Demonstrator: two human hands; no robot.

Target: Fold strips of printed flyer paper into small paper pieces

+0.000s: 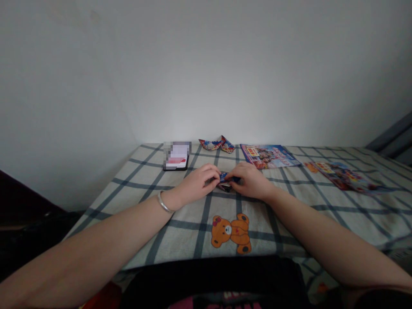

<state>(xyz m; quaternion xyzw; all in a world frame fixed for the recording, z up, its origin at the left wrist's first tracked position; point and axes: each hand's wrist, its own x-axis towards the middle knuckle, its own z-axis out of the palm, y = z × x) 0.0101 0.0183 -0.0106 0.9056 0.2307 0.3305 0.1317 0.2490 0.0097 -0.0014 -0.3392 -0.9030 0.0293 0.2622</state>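
Note:
A small folded piece of printed paper (223, 177), blue on top, lies between my two hands just above the checked tablecloth. My left hand (202, 182) pinches its left side, thumb and fingers closed on it. On the opposite side my right hand (249, 182) grips it, with the thumb low and the fingers curled over the top. Part of the paper is hidden by my fingers. Behind the hands, near the wall, are two folded paper shapes (212, 145) with blue and red print.
A phone (177, 156) with a lit, partly blurred screen lies at the back left. To the right are a colourful printed flyer (270, 156) and another flyer (349, 176). The checked cloth (180, 244) carries a bear picture (230, 233) in front of me. A wall stands behind.

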